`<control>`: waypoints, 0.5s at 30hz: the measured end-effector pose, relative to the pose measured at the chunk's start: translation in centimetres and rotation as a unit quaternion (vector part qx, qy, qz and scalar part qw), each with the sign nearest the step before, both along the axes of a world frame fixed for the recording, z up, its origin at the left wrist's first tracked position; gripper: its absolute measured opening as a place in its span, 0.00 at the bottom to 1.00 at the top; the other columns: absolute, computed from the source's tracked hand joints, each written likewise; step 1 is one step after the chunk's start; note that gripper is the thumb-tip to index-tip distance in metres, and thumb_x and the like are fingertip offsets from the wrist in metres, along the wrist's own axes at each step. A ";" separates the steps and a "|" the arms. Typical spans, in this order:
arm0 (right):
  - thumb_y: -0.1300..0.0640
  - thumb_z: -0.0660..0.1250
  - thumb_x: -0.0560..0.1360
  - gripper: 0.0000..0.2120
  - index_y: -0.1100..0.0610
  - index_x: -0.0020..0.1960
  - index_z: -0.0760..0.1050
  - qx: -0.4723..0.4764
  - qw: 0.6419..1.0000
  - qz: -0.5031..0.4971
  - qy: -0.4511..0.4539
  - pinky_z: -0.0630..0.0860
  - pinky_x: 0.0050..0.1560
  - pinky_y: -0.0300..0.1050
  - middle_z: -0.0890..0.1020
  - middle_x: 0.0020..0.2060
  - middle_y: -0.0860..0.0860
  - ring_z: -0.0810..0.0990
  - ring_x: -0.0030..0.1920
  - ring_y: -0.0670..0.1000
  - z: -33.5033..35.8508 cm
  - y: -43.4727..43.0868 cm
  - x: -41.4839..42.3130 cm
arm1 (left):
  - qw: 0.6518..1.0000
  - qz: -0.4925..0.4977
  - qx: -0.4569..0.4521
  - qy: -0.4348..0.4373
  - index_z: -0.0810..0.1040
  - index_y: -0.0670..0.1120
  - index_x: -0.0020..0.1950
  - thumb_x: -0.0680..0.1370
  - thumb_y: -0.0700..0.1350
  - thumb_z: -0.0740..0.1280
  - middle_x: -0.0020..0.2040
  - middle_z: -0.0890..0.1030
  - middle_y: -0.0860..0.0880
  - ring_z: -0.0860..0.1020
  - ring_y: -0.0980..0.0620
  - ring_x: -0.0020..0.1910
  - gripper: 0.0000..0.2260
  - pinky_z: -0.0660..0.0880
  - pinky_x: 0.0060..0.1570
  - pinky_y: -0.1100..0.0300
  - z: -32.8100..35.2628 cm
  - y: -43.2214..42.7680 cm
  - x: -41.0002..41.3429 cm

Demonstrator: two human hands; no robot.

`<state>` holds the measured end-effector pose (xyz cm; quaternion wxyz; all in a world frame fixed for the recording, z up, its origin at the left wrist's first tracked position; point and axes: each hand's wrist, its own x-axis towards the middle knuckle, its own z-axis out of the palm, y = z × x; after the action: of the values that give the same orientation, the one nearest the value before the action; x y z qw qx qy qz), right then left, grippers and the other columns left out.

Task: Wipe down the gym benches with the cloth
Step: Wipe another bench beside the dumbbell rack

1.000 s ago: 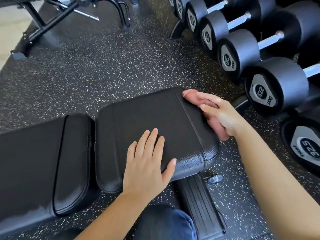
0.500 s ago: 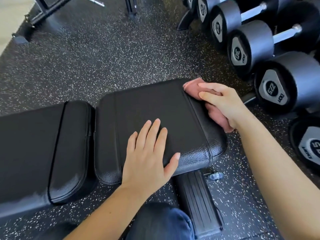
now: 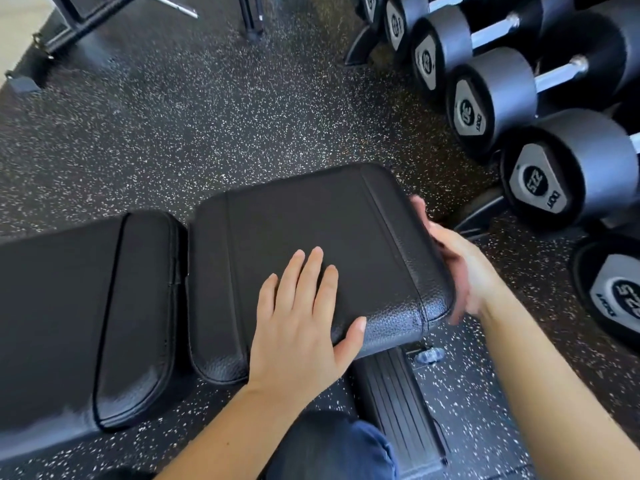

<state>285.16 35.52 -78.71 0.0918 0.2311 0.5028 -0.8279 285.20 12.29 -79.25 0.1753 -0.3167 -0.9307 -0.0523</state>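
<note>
Left hand (image 3: 304, 323) flat, open, on black padded bench (image 3: 311, 216); right hand (image 3: 464, 268) blurred, grip unclear, probably wiping end; next: black backrest pad (image 3: 69, 306).

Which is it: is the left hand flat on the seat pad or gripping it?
Flat: the left hand rests palm down on the seat pad, fingers straight, thumb at its near edge.

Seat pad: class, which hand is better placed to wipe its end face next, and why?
Right. The right hand sits against the end face of the seat pad, seemingly with the blurred cloth under it; the left hand lies flat on top, empty.
</note>
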 end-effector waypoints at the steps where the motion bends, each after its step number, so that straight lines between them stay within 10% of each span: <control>1: 0.45 0.61 0.78 0.17 0.56 0.54 0.81 0.019 1.000 -0.008 0.002 0.80 0.43 0.42 0.84 0.46 0.53 0.83 0.44 0.49 -0.6 -0.3 1.1 | 1.000 -0.002 0.003 0.000 0.77 0.40 0.62 0.75 0.58 0.58 0.68 0.73 0.41 0.70 0.42 0.68 0.26 0.64 0.62 0.44 0.0 0.0 0.0; 5: 0.40 0.70 0.70 0.18 0.56 0.39 0.80 0.185 0.980 -0.069 -0.037 0.76 0.38 0.37 0.83 0.39 0.52 0.81 0.37 0.47 1.8 -0.8 0.1 | 1.000 -0.001 0.007 0.006 0.77 0.39 0.62 0.75 0.58 0.57 0.68 0.73 0.41 0.70 0.41 0.67 0.26 0.64 0.62 0.44 -0.1 0.1 0.0; 8: 0.45 0.67 0.74 0.17 0.56 0.55 0.81 0.162 0.983 -0.077 0.031 0.73 0.61 0.43 0.80 0.58 0.50 0.76 0.60 0.48 2.2 -0.9 -0.9 | 1.000 -0.001 0.002 0.001 0.77 0.39 0.62 0.75 0.58 0.56 0.67 0.73 0.40 0.70 0.41 0.67 0.27 0.64 0.61 0.44 0.0 0.1 -0.1; 11: 0.60 0.57 0.80 0.14 0.57 0.64 0.74 0.190 0.971 -0.083 0.121 0.67 0.63 0.33 0.79 0.60 0.46 0.74 0.62 0.40 2.1 -1.2 1.9 | 1.000 -0.007 0.014 -0.005 0.77 0.39 0.61 0.76 0.57 0.56 0.67 0.74 0.40 0.71 0.40 0.67 0.26 0.65 0.60 0.44 0.1 0.1 0.0; 15: 0.58 0.68 0.74 0.10 0.44 0.51 0.78 0.453 0.873 -0.179 0.042 0.69 0.58 0.33 0.80 0.52 0.43 0.77 0.52 0.40 1.3 -3.3 5.8 | 1.000 -0.012 0.021 -0.006 0.77 0.38 0.61 0.76 0.57 0.56 0.66 0.74 0.39 0.71 0.40 0.66 0.26 0.64 0.60 0.44 0.1 0.1 -0.1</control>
<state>290.97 32.17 -77.45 -0.1933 0.2986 0.7761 -0.5207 285.12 12.40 -79.17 0.1762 -0.3237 -0.9265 -0.0760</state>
